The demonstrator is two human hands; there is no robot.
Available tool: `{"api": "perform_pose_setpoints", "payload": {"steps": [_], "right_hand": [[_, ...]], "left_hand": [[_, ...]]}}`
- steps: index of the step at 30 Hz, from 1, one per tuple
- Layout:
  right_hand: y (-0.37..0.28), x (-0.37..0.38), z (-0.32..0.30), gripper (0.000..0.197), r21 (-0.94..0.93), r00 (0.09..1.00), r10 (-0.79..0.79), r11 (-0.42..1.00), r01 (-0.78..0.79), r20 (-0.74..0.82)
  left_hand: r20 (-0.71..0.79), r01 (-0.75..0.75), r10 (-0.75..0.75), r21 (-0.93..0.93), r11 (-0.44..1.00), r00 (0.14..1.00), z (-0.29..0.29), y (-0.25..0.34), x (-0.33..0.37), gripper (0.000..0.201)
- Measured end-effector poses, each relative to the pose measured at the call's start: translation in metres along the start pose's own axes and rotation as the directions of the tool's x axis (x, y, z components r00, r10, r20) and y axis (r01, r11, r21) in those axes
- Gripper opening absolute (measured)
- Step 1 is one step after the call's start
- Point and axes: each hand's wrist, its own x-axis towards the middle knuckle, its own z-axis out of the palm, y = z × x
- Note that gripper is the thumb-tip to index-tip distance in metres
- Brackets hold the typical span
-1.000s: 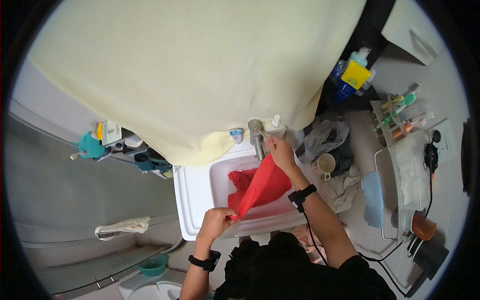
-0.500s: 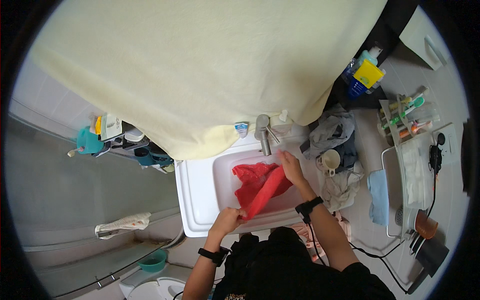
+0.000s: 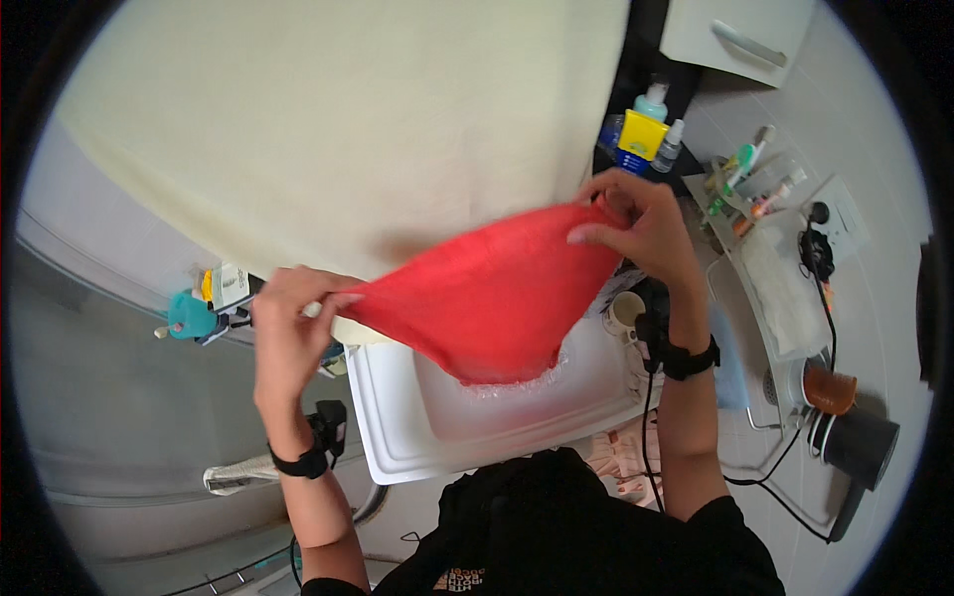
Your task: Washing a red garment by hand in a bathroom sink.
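Note:
A wet red cloth point(image 3: 497, 293) is stretched between my two hands above the white sink point(image 3: 383, 417). My left hand point(image 3: 295, 323) pinches its left corner, while the opposite upper corner is gripped by my right hand point(image 3: 651, 228). Between them the cloth sags, and water runs off its lower edge into the basin. The faucet is hidden behind the cloth. Under my right wrist, a cream mug point(image 3: 624, 310) stands at the sink's right side, partly covered.
A pale yellow cloth point(image 3: 328, 129) hangs across the back. Bottles and a yellow-and-blue tube point(image 3: 641, 139) stand at the back right. Toothbrushes point(image 3: 740, 174) sit on the right wall rack, with a blue towel point(image 3: 730, 363) below. A dark hair dryer point(image 3: 860, 452) hangs far right.
Both hands have lifted the red cloth up out of the basin and moved apart, spreading it open. The view has shifted, and the faucet has gone behind the cloth.

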Motion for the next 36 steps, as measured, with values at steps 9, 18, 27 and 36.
{"api": "perform_pose_setpoints", "payload": {"steps": [9,18,27,36], "right_hand": [[0.039,-0.071,0.027,0.043,0.062,0.954,0.205,0.973,-0.223,0.220],[0.233,-0.171,0.185,0.049,-0.170,0.640,0.394,0.908,-0.383,0.660],[0.293,-0.177,0.315,0.064,-0.621,0.840,0.511,0.723,-0.305,0.182],[0.251,-0.181,0.339,0.079,-0.645,0.788,0.544,0.719,-0.260,0.289]], "left_hand": [[0.396,0.205,-0.136,-0.136,0.969,0.908,0.018,0.003,-0.056,0.014],[0.780,0.476,-0.304,0.009,0.880,0.547,0.269,-0.116,-0.193,0.014],[0.371,0.490,-0.562,0.278,0.827,0.739,0.420,-0.125,-0.226,0.056],[0.468,0.386,-0.542,0.391,0.835,0.698,0.461,-0.089,-0.221,0.079]]}}
